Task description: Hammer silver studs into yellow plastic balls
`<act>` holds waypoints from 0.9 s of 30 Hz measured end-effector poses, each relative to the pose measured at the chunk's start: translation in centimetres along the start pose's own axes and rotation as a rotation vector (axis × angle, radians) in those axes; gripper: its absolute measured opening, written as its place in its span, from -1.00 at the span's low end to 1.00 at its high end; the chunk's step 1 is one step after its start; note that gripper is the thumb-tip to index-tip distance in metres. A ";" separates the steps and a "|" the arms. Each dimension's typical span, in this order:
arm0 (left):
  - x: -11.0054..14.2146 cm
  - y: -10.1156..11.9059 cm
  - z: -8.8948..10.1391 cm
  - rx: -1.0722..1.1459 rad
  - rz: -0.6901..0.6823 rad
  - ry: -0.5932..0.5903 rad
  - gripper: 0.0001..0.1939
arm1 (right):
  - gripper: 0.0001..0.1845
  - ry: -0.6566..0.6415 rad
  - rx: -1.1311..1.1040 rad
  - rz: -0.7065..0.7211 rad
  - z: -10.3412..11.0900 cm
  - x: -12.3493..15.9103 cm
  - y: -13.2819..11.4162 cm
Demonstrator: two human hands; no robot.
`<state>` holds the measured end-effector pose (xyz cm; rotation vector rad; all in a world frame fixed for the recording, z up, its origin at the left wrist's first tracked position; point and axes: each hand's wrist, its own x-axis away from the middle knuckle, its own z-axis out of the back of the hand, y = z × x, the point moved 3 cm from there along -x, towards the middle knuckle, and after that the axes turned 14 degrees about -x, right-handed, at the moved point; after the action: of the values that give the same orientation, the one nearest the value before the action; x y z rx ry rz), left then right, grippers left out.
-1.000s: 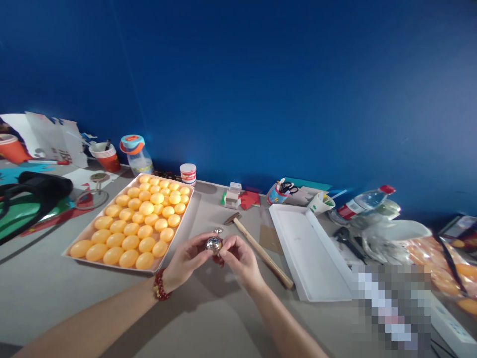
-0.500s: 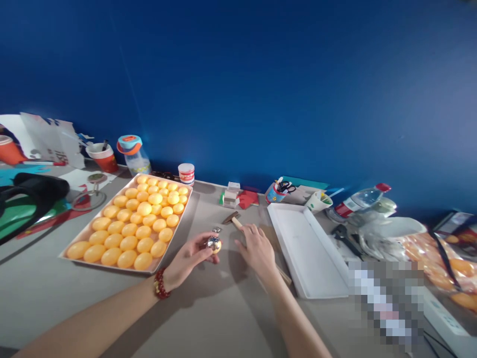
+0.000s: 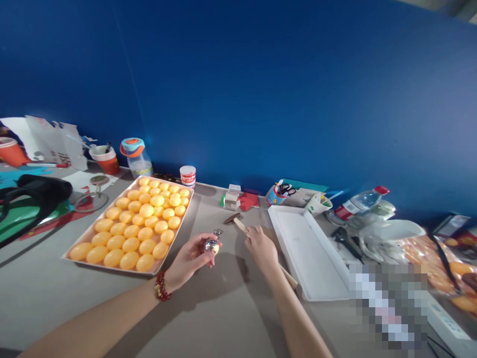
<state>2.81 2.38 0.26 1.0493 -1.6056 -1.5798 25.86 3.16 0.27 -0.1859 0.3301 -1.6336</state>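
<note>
My left hand [image 3: 193, 258], with a red bead bracelet at the wrist, is closed around a small shiny silver ball [image 3: 211, 246]. Just behind it on the grey table lies a little silver metal piece [image 3: 218, 232], too small to name. My right hand [image 3: 262, 247] grips the wooden handle of a hammer [image 3: 240, 224] near its head. The hammer's head rests at or just above the table, pointing away from me, and the hand and forearm cover much of the handle. Left of my hands stands a shallow tray [image 3: 156, 271] of orange balls.
A long white tray [image 3: 313, 258] lies right of the hammer. Along the blue wall stand a lidded bottle [image 3: 136, 158], a small tub [image 3: 188, 176], a pen cup with scissors [image 3: 276, 195] and a plastic bottle [image 3: 357, 204]. A bag of orange balls [image 3: 436, 263] is far right.
My right hand has left the silver ball, moved right and taken hold of the hammer handle. My left hand still has the ball, held at nearly the same place.
</note>
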 end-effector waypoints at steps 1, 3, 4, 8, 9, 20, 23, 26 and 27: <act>0.0 0.0 0.0 -0.001 -0.001 0.001 -0.71 | -0.74 0.011 -0.064 0.023 0.3 0.0 0.1; -0.1 0.0 0.1 0.006 0.000 0.008 -0.69 | -0.72 0.034 -0.301 0.102 1.1 0.1 0.0; -0.2 -0.1 0.1 0.019 0.003 0.010 -0.66 | -0.72 0.042 -0.461 0.142 1.6 0.3 -0.2; -0.5 -0.8 0.4 0.093 -0.015 0.036 -0.54 | -0.75 -0.066 -1.061 0.044 2.3 1.9 -1.8; -0.6 -1.0 0.5 0.096 -0.021 0.047 -0.54 | -0.72 -0.087 -1.152 0.014 2.3 2.5 -2.3; -1.2 -1.7 1.3 0.080 0.002 0.153 -0.60 | -0.78 -0.081 -0.860 0.216 2.2 5.2 -3.1; -1.2 -1.4 1.3 0.054 -0.008 0.161 -0.62 | -0.81 -0.097 -0.798 0.236 2.2 5.5 -3.6; -1.2 -1.3 1.3 0.014 -0.015 0.154 -0.62 | -0.83 -0.102 -0.757 0.235 2.2 5.8 -3.8; -1.2 -1.2 1.3 0.003 -0.018 0.148 -0.61 | -0.83 -0.108 -0.745 0.236 2.2 5.9 -3.9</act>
<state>2.37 4.09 -0.97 1.1576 -1.5026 -1.4757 22.36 -2.66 3.13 -0.7636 0.8368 -1.2005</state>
